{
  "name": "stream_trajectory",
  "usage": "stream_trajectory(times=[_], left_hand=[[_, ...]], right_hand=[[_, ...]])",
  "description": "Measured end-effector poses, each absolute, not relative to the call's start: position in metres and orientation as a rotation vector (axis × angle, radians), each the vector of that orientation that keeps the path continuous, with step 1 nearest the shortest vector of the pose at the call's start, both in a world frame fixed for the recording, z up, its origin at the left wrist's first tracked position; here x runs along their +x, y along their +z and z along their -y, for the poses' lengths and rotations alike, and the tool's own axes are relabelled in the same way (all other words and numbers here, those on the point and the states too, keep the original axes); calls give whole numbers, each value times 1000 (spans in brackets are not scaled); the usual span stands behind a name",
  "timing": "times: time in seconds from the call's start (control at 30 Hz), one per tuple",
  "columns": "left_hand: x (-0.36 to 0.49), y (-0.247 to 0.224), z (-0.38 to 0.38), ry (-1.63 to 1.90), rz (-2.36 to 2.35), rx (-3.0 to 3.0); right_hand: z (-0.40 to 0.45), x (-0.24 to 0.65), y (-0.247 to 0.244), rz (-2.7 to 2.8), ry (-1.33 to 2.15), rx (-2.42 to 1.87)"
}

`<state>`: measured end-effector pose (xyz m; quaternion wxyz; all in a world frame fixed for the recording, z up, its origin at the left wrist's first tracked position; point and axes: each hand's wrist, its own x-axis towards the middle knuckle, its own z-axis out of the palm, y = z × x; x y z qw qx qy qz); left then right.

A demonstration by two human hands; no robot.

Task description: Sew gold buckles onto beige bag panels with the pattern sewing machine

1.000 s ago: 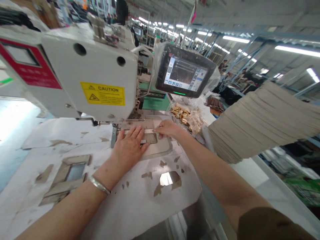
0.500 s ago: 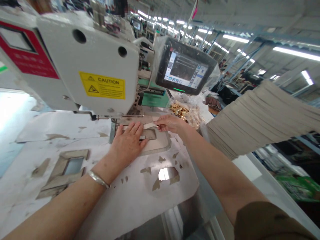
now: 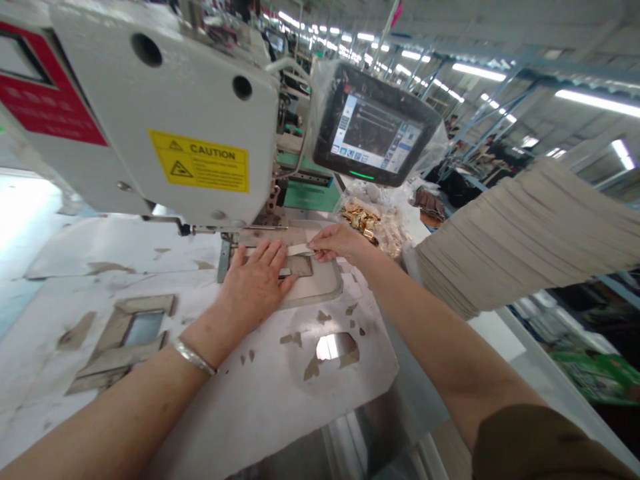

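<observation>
My left hand [image 3: 257, 273] lies flat, fingers spread, on the pale clamp plate [image 3: 320, 283] below the sewing machine's head. Its fingertips hide part of the plate and of a narrow cream strip [image 3: 299, 250]. The thumb reaches the edge of the plate's rectangular opening. At the strip's other end, my right hand [image 3: 336, 243] is closed, thumb and fingers pinching the strip. A thin metallic piece also seems to be in these fingers, but it is mostly hidden. The sewing machine [image 3: 190, 127] stands over the work, a yellow caution label on its side.
A control screen [image 3: 373, 130] is mounted behind my right hand. Gold metal fittings [image 3: 361, 219] in clear plastic lie beyond that hand. On the left of the worn white table cover [image 3: 210, 413] sits a taped frame [image 3: 123, 333]. Long beige fabric strips [image 3: 530, 233] hang at right.
The view has shifted slightly. Both hands keep nearly the same place; the right fingers have curled closer, and the metallic piece seen between them earlier now shows less.
</observation>
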<state>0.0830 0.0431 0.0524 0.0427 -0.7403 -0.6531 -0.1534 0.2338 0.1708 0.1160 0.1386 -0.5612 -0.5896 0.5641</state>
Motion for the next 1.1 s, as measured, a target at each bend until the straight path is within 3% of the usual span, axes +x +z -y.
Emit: stream_trajectory(times=[0.2,0.67,1.1], left_hand=[[83,52,-43,-519,1996,-2281],[83,51,-43,-505,2009,-2262],[84,54,-43,-481,1995,-2268]], right_hand=[[-165,227,125,1738,1510,-1657],[-174,229,121,1615,1777,-1647],[-173,232,114,1672,1703,-1658]])
